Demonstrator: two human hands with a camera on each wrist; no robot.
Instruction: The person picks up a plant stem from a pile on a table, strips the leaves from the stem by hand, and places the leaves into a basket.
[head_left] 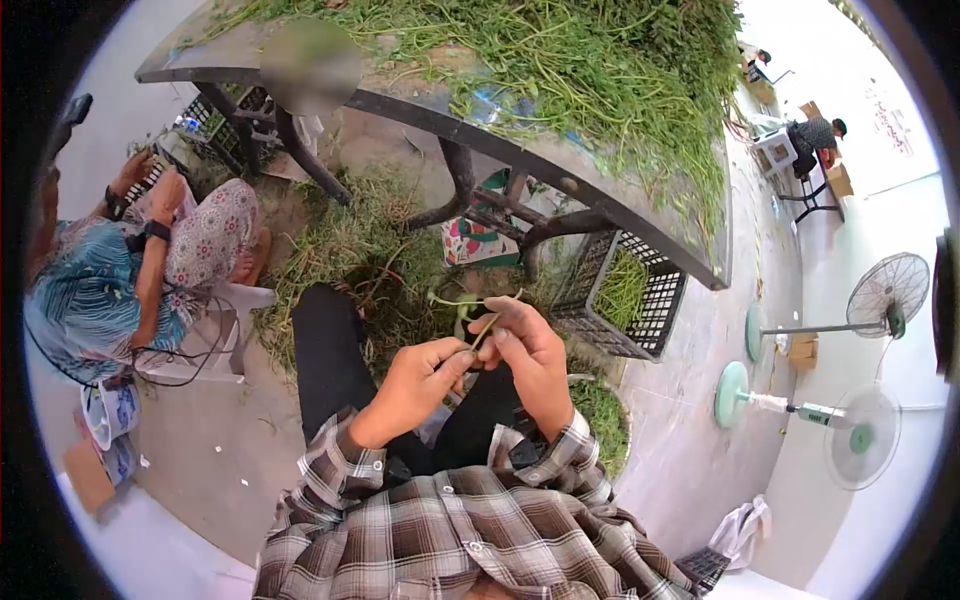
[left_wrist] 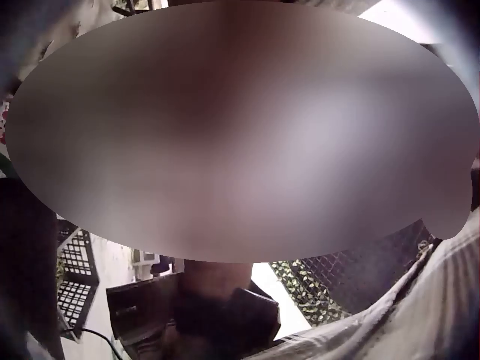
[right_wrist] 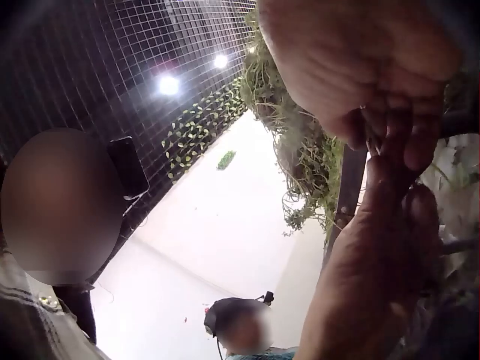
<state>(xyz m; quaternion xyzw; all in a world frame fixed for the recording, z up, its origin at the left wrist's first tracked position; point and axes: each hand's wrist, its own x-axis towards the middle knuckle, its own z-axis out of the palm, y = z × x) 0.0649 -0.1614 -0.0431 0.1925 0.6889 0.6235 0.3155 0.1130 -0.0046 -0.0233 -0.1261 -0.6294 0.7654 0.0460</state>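
Observation:
In the head view, both hands meet above the lap. My left hand (head_left: 415, 392) pinches a thin green plant stem (head_left: 486, 330) between thumb and forefinger. Close beside it, my right hand (head_left: 532, 362) grips the same stem, and a paler green piece juts out past the fingers. The right wrist view shows the fingertips of both hands close together around the stem (right_wrist: 373, 141). Most of the left wrist view is blurred over, which hides the left hand there. Below the hands lies a heap of loose greens (head_left: 370, 235) on the floor.
A table (head_left: 690, 255) piled with green stems (head_left: 600, 90) stands ahead. Beneath its edge sits a black crate (head_left: 640, 340) holding stems. Another person (head_left: 110, 290) sits at the left. Two standing fans (head_left: 860, 438) are at the right, and more greens (head_left: 600, 420) lie by the right knee.

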